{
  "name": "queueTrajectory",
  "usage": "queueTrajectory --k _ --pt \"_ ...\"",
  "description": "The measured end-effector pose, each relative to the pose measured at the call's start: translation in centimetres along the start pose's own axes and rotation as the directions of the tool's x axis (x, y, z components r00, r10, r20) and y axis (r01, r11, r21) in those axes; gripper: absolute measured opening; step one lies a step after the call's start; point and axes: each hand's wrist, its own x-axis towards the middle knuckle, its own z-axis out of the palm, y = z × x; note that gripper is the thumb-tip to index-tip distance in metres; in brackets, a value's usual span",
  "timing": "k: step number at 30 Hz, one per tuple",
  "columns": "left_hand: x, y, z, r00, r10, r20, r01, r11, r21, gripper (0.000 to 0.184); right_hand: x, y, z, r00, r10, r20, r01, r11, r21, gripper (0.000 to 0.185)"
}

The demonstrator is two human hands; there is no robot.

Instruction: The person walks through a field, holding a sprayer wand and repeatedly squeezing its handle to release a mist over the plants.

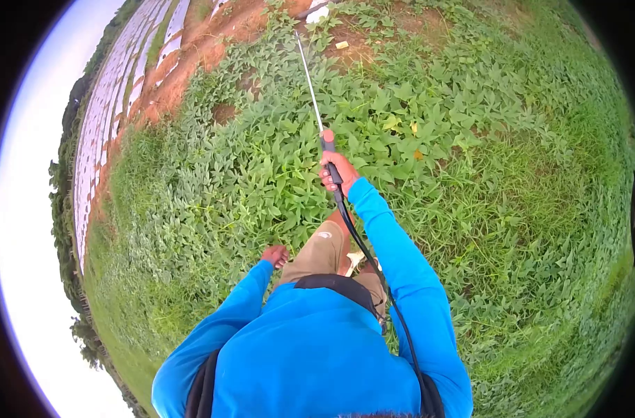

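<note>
My right hand (340, 173) is wrapped round the dark handle of a spray wand (310, 83). The wand's thin metal tube points forward over low green leaves, its tip near the top of the view. From the handle a black hose (373, 258) runs back along my right arm. My left hand (276, 256) hangs low beside my left thigh, above the plants, with its fingers curled; whether anything is in them is too small to tell.
Leafy vines (429, 111) and grass (512, 209) surround my legs. Reddish soil (213, 38) and rows of pale sheeting (115, 90) lie at the upper left, with trees (65, 174) beyond. A white object (317, 14) lies near the wand's tip.
</note>
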Motion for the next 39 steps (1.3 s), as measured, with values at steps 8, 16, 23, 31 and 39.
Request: queueTrajectory --k 8,16,23,31,39 --pt "0.5 -5.0 3.4 0.992 -0.113 0.047 0.105 0.984 0.141 0.028 3.6 -0.2 -0.3 0.986 -0.028 -0.163 -0.136 0.422 -0.896 0.034" --pt "5.7 -3.3 8.8 0.978 0.191 0.087 -0.184 0.98 -0.08 0.038 13.7 -3.8 4.4 0.988 0.147 -0.055 0.003 -0.367 -0.93 0.045" --pt "3.5 -2.2 9.3 0.986 -0.149 0.081 0.169 0.864 -0.475 0.037 25.4 -7.9 7.1 0.976 0.219 0.005 0.156 -0.678 -0.718 0.041" --pt "3.4 0.5 8.3 0.899 -0.353 0.258 0.423 0.547 -0.723 0.034 35.3 -13.0 9.4 0.993 0.106 0.053 0.116 -0.773 -0.624 0.038" --pt "3.7 0.6 8.3 0.927 -0.317 0.202 0.343 0.493 -0.8 0.03 39.1 -19.1 8.9 0.989 -0.15 0.018 -0.107 -0.782 -0.614 0.039"
